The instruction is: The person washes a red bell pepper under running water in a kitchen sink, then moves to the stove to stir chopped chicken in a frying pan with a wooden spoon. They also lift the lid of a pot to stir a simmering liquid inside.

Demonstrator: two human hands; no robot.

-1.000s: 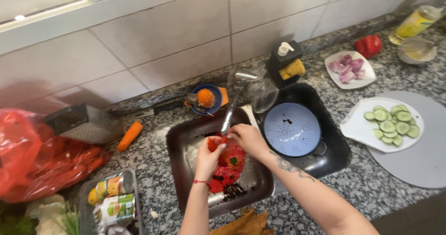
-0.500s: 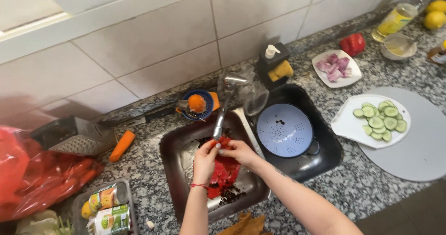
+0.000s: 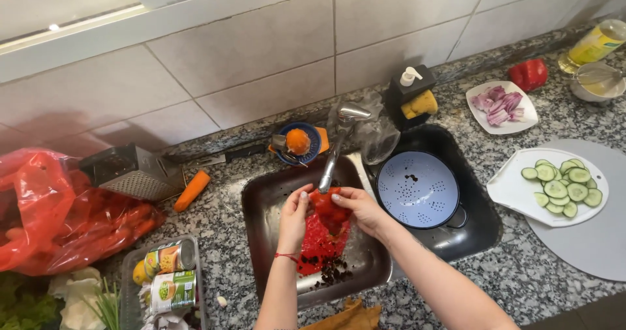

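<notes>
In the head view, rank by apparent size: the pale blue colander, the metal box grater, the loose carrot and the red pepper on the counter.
1. Pale blue perforated colander, clearly largest.
2. Metal box grater.
3. Loose orange carrot and whole red pepper: look about alike, so unranked; the pepper also lies farther from the camera.

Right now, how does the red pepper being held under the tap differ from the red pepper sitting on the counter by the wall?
The red pepper under the tap is gripped by the left hand and right hand over the sink; the red pepper on the counter lies untouched on the granite. The held one looks torn open, with red pieces and dark bits below it; the counter one looks whole. Both are glossy red.
</notes>
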